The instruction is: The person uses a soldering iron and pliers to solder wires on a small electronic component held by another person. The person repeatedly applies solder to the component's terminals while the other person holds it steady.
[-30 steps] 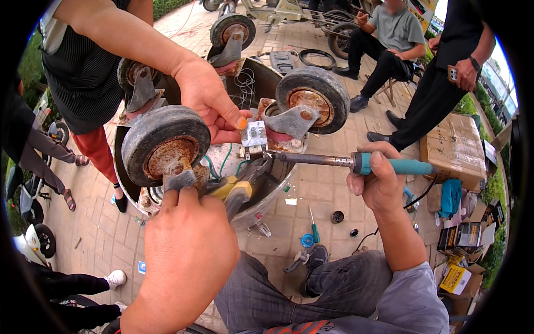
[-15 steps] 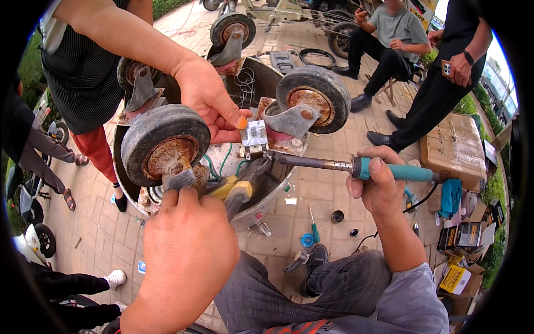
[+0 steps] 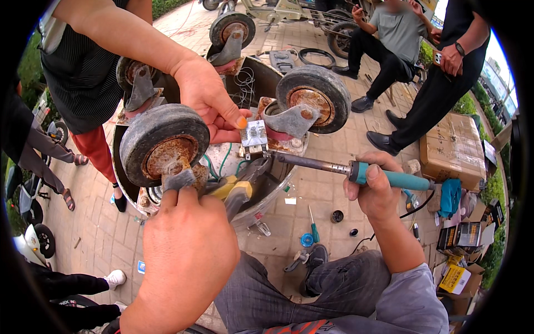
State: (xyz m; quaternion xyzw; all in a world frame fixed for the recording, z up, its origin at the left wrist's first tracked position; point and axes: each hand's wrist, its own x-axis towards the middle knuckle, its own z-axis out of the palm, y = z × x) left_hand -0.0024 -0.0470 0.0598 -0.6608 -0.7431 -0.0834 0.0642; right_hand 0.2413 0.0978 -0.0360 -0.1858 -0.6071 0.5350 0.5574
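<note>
My right hand is closed round the teal handle of a soldering iron. The iron's tip is at the lower edge of a small silver metal electrical part; contact is hard to tell. Another person's hand pinches that part from the far left. My left hand is curled around pliers with yellow-and-grey handles, their dark jaws pointing toward the part's underside. The left fingers sit close to a rusty caster wheel. Green wires run below the part.
The round metal drum carries several casters, one a wheel at its right. On the paving lie a screwdriver and a black cap. A cardboard box stands right. A seated person and standing people surround the work.
My right hand and the iron's handle have shifted slightly left and down, the tip staying by the metal part. My left hand and the other person's hand barely move. The seated person has raised a hand.
</note>
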